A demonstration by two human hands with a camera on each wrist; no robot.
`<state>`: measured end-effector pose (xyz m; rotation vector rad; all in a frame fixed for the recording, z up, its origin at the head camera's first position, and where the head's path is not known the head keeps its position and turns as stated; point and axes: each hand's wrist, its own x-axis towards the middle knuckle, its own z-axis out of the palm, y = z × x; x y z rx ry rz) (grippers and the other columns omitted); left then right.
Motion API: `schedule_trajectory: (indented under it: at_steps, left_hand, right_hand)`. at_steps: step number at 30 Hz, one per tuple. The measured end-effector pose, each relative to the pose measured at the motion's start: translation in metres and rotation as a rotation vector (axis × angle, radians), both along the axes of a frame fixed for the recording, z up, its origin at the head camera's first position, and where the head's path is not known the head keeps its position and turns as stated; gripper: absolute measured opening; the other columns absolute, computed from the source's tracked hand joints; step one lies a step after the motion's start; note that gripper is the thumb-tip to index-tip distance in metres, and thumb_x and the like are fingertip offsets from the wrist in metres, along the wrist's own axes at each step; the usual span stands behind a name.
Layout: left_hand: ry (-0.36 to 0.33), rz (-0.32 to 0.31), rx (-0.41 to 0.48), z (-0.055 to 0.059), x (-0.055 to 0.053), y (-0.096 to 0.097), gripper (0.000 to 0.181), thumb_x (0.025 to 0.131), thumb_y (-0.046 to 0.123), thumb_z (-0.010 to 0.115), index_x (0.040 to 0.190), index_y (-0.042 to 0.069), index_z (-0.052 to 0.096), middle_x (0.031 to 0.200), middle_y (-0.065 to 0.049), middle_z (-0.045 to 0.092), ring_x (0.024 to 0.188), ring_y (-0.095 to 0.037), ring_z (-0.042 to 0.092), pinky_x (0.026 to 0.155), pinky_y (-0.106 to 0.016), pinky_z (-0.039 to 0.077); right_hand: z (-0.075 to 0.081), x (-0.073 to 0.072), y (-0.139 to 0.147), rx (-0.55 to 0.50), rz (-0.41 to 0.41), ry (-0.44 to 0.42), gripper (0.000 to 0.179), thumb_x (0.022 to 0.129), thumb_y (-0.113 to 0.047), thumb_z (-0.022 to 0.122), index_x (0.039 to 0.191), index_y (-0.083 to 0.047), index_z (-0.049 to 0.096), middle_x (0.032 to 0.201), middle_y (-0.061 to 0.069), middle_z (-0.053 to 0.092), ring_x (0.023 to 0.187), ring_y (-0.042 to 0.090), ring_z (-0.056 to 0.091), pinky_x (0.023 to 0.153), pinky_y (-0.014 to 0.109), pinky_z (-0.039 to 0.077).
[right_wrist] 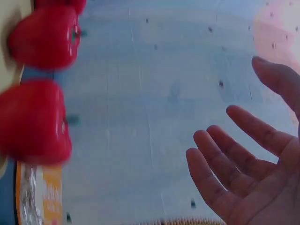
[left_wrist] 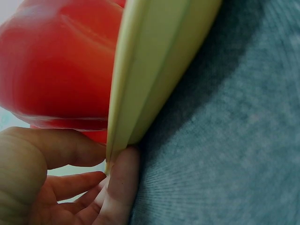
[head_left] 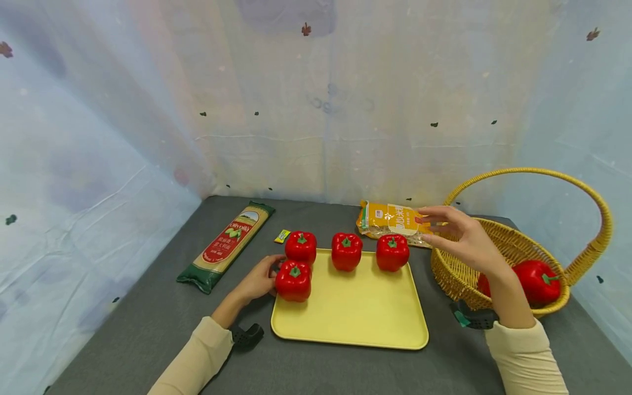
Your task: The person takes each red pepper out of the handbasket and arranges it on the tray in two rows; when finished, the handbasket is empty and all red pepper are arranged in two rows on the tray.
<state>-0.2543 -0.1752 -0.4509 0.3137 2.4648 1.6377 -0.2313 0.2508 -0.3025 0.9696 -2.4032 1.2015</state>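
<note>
left hand (head_left: 259, 280): fingers pinch tray (head_left: 365, 310) rim (4 peppers (head_left: 293, 282) aboard); right hand (head_left: 463, 237) raised near basket (head_left: 448, 275), fingers loosely spread.

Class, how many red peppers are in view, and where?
5 at least. On the yellow tray: back-left pepper, front-left pepper, back-middle pepper, back-right pepper. In the basket: one visible pepper; the right arm partly covers the red there, so another may be hidden.
</note>
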Motion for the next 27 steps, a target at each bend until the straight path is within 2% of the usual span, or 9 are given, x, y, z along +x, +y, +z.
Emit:
schedule_trajectory:
  at_steps: [6, 13, 19, 22, 27]
  left_hand:
    - [0.0, 0.0, -0.003, -0.001, -0.001, 0.0, 0.056, 0.083, -0.006, 0.057, 0.136, 0.001, 0.041, 0.117, -0.017, 0.044, 0.072, -0.02, 0.055, 0.054, -0.034, 0.056]
    - [0.0, 0.003, -0.004, 0.0, 0.0, 0.0, 0.056, 0.083, -0.006, 0.056, 0.136, 0.0, 0.041, 0.117, -0.017, 0.044, 0.072, -0.02, 0.054, 0.055, -0.034, 0.056]
    - [0.001, -0.007, -0.009, 0.0, -0.001, 0.001, 0.056, 0.083, -0.006, 0.055, 0.136, 0.0, 0.04, 0.117, -0.017, 0.044, 0.072, -0.02, 0.054, 0.055, -0.034, 0.056]
    - [-0.002, -0.011, -0.005, -0.001, -0.001, 0.001, 0.056, 0.083, -0.006, 0.055, 0.137, -0.001, 0.04, 0.117, -0.018, 0.043, 0.072, -0.02, 0.054, 0.055, -0.034, 0.056]
    - [0.0, -0.011, 0.001, -0.001, -0.001, 0.0, 0.056, 0.083, -0.007, 0.056, 0.137, -0.002, 0.039, 0.118, -0.018, 0.043, 0.072, -0.02, 0.054, 0.055, -0.034, 0.056]
  right_hand:
    - [0.004, 0.0, 0.037, 0.012, -0.108, -0.124, 0.044, 0.088, -0.002, 0.061, 0.13, -0.005, 0.05, 0.121, -0.009, 0.055, 0.1, 0.004, 0.06, 0.076, 0.014, 0.05]
    - [0.004, -0.009, 0.068, 0.101, -0.249, -0.213, 0.04, 0.091, -0.018, 0.06, 0.13, -0.012, 0.051, 0.117, -0.013, 0.056, 0.1, -0.002, 0.056, 0.077, 0.011, 0.047]
    - [0.004, -0.021, 0.094, 0.155, -0.284, -0.252, 0.039, 0.092, -0.02, 0.059, 0.129, -0.013, 0.052, 0.115, -0.016, 0.056, 0.101, -0.005, 0.053, 0.076, 0.01, 0.046]
    - [0.003, -0.026, 0.105, 0.218, -0.279, -0.274, 0.04, 0.092, -0.023, 0.059, 0.129, -0.011, 0.052, 0.115, -0.01, 0.058, 0.098, -0.006, 0.054, 0.074, 0.013, 0.048]
    - [-0.006, -0.035, 0.118, 0.338, -0.218, -0.377, 0.045, 0.095, -0.029, 0.054, 0.132, -0.005, 0.047, 0.124, 0.012, 0.055, 0.096, -0.007, 0.054, 0.076, 0.021, 0.05]
